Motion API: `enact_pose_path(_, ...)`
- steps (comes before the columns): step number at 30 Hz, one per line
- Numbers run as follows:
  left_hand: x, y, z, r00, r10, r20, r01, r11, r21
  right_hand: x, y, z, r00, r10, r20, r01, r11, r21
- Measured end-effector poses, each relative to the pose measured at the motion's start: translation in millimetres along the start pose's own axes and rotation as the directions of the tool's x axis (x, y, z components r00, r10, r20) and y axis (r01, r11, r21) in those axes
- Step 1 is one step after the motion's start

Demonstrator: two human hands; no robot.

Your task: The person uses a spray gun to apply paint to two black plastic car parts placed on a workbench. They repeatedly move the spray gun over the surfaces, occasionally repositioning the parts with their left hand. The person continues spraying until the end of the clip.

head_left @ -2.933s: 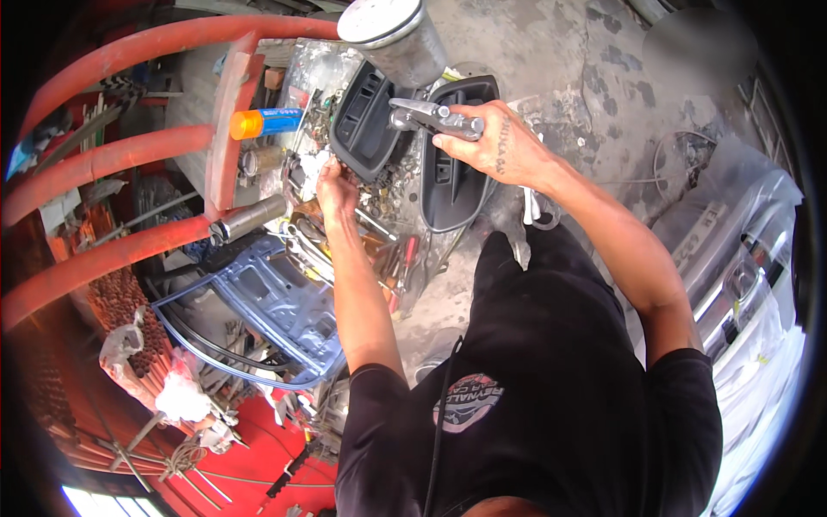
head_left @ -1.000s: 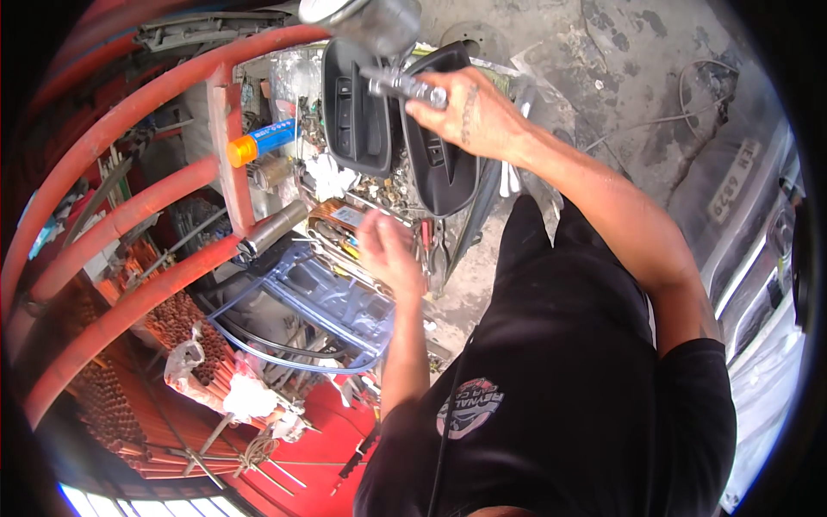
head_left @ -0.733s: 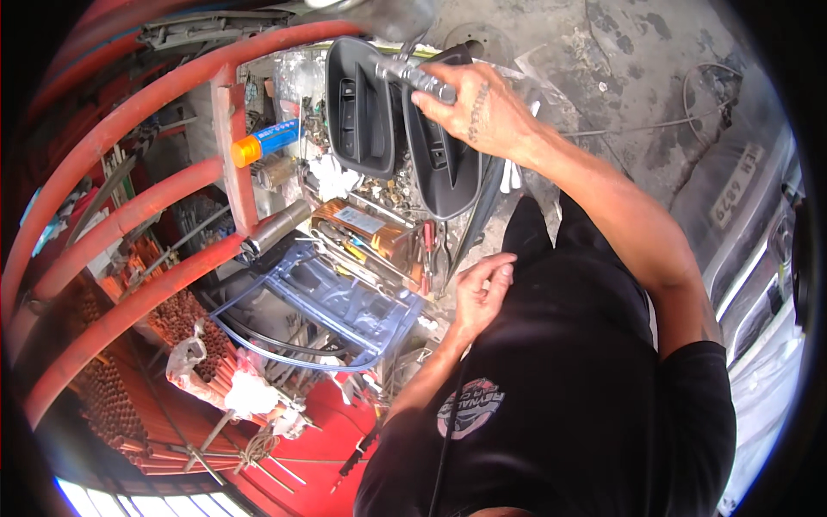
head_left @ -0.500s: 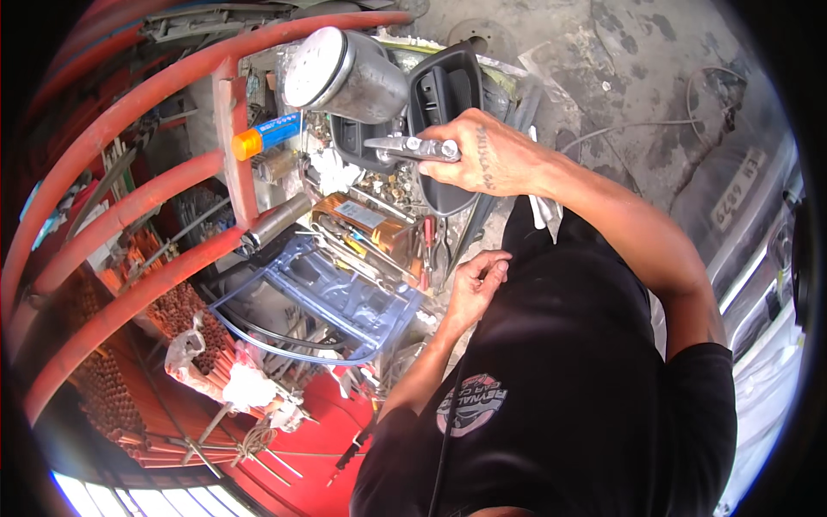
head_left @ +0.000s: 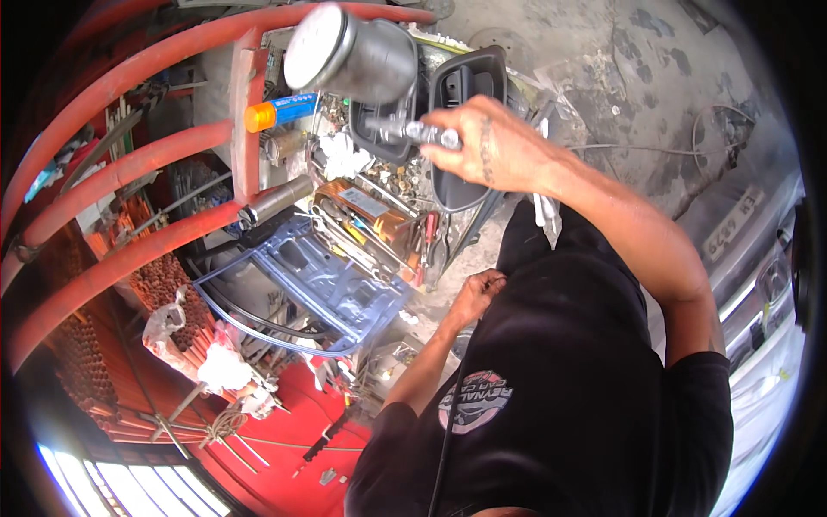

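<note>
My right hand [head_left: 495, 146] is closed round the handle of a metal spray gun [head_left: 413, 133], held out in front of me. A large silver cup with a pale round lid tops the gun. Beneath and behind it lie black plastic car trim pieces [head_left: 450, 185], partly covered by the gun and hand. Down by my shorts, my left hand [head_left: 475, 299] has its fingers curled in; whatever they may hold is hidden. Several hand tools are nearest it, among them red-handled pliers [head_left: 430, 228] and wrenches [head_left: 345, 243].
A red tubular frame [head_left: 129, 267] curves along the left, near a blue-and-orange tube [head_left: 280, 112]. A blue car door panel [head_left: 319, 276] lies below the tools. White cloth [head_left: 544, 220] hangs at my shorts. A thin hose [head_left: 637, 147] crosses the concrete floor; a plastic-covered car stands right.
The view has shifted slightly. My right hand still holds the spray gun, now a little blurred by motion. My left hand's fingers have curled in more against my shorts.
</note>
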State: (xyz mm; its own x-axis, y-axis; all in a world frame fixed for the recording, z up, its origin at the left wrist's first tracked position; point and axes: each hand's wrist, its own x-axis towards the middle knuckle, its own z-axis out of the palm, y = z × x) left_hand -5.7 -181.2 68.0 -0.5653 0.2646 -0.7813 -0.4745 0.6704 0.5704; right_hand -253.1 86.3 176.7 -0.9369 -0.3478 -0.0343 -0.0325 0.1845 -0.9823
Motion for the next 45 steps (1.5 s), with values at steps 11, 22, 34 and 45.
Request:
enact_pose_path(11, -2, -31, 6, 0.999, 0.009, -0.035, -0.009, 1.000, -0.020, 6, 17, -3, 0.969, 0.037, -0.244, -0.060, 0.994, -0.087)
enact_pose_path(22, 5, -14, -5, 0.995, -0.080, 0.067, 0.077, 0.996, 0.048, -44, 39, 6, 0.971, 0.205, -0.123, -0.192, 0.975, 0.107)
enact_pose_path(34, -5, -5, -4, 0.997, -0.029, 0.073, 0.027, 0.999, 0.029, -24, 51, 7, 0.934, 0.130, -0.333, -0.125, 0.992, 0.034)
enact_pose_path(45, -1, -29, 0, 0.997, 0.011, 0.071, -0.015, 0.998, 0.062, -32, 51, 15, 0.977, 0.214, -0.020, -0.211, 0.971, 0.115)
